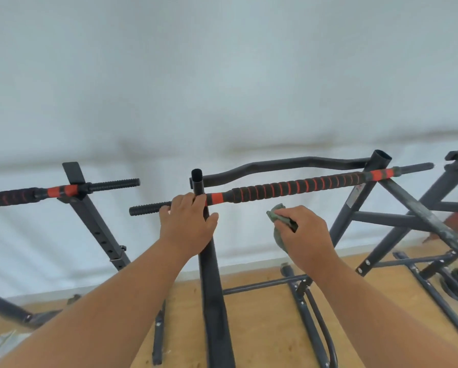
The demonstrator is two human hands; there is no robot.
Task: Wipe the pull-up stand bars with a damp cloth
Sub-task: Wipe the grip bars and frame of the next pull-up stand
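Two bare forearms are seen closest, reaching up from the bottom edge, their elbows cut off by the frame. The left hand (186,224) is laid against the upright post (212,274) of the pull-up stand, where the padded bar (289,188) crosses it. Its fingers (188,201) are curled over the bar and the thumb is spread to the right side of the post, so the joint behind the palm is hidden.

The right hand (305,233) is held below the bar and apart from it. A crumpled grey-green cloth (278,212) is gripped in its curled fingers; only a tuft above the knuckles and a fold below the palm can be seen, and whether the cloth is damp cannot be told.

The bar is wrapped in black foam with orange bands, and bare ribbed ends are shown at both sides. A curved black bar (283,166) is set just behind it, joined to a second open-topped post (379,158) at the right.

At the left, another padded bar (23,196) on a square post with holes is cut off by the edge. At the right, more frame tubes are blurred and partly out of view. A wooden floor (262,328) lies beneath, a pale wall (222,75) behind.
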